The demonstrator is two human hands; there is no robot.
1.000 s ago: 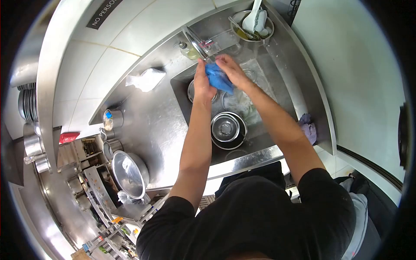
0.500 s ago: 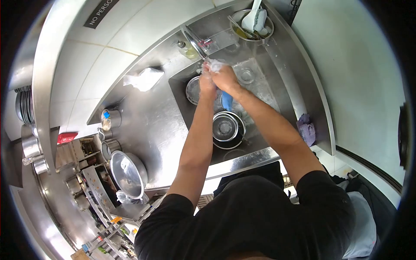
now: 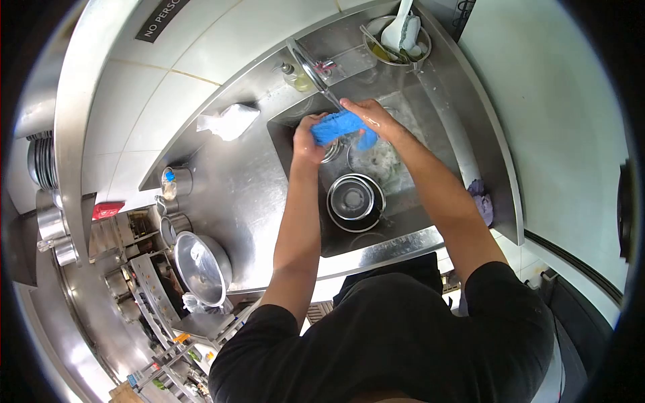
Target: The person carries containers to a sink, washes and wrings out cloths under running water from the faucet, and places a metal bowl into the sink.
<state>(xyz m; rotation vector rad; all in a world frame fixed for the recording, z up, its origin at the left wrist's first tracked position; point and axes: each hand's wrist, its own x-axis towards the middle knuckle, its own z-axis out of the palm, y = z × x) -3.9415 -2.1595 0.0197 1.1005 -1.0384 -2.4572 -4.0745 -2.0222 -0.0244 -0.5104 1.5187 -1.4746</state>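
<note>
A wet blue cloth (image 3: 338, 127) is stretched between my two hands under the tap (image 3: 314, 74), over the sink. My left hand (image 3: 308, 140) is closed round the cloth's left end. At the other end my right hand (image 3: 371, 115) grips it, thumb uppermost, and a loose corner hangs below. Beneath them, a metal bowl nested in a dark-rimmed pan (image 3: 356, 201) rests on the sink floor. Foamy water covers the sink floor (image 3: 386, 164) to the right. Part of another round metal dish (image 3: 330, 152) shows under the cloth.
A soap bottle (image 3: 295, 77) stands behind the sink. At the back right corner sits a metal pot (image 3: 422, 57) holding utensils. A white bag (image 3: 230, 122) lies on the left counter, with a large metal bowl (image 3: 218, 269) farther down. A purple cloth (image 3: 480, 201) hangs at the right edge.
My hands were pressed together under the tap in foam, with the blue cloth hanging below. They have since come apart, spreading the cloth between them.
</note>
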